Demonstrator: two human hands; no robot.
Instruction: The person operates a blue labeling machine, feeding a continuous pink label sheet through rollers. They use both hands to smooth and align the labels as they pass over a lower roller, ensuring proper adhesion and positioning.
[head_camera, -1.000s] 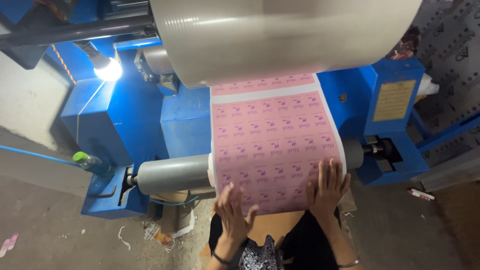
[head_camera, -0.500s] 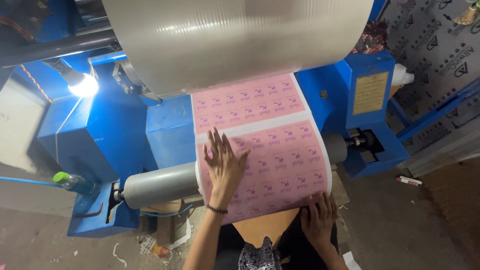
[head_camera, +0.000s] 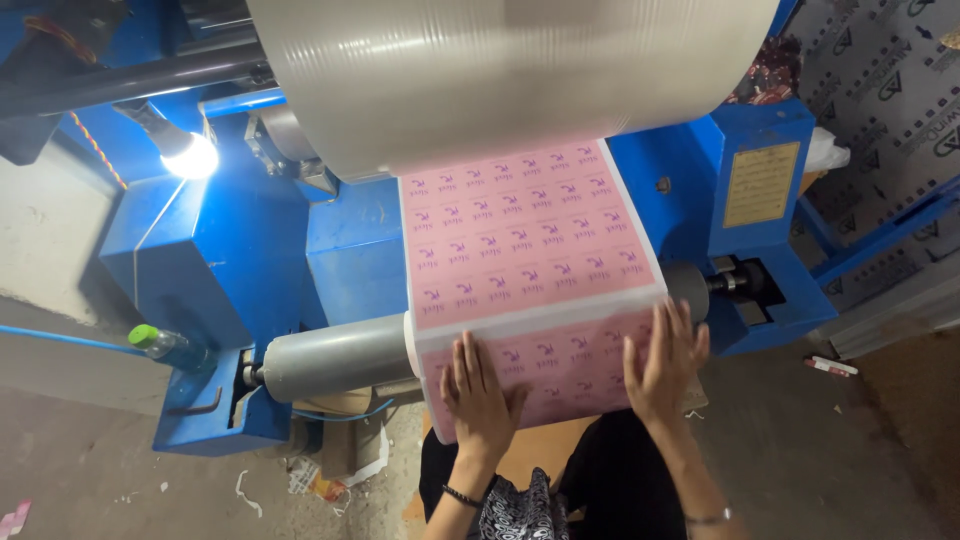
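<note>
A wide sheet of pink printed labels (head_camera: 525, 245) runs down from under a big clear film roll (head_camera: 500, 70) and wraps over a grey steel roller (head_camera: 335, 355) on a blue machine (head_camera: 215, 250). A white band crosses the sheet just above my hands. My left hand (head_camera: 482, 395) lies flat on the lower part of the pink sheet, fingers spread. My right hand (head_camera: 665, 360) presses flat on the sheet's right edge, over the roller. Neither hand grips anything.
A lit bulb (head_camera: 190, 155) glows at the machine's upper left. A green-capped bottle (head_camera: 165, 345) stands on the blue frame at left. Paper scraps (head_camera: 330, 480) litter the floor below. Patterned grey sheeting (head_camera: 890, 120) leans at the right, and a yellow plate (head_camera: 760, 183) sits on the right housing.
The pink sheet has advanced, its white band moving downward. My left hand slid down from the upper sheet to the lower part; my right hand rose from below onto the sheet's right edge.
</note>
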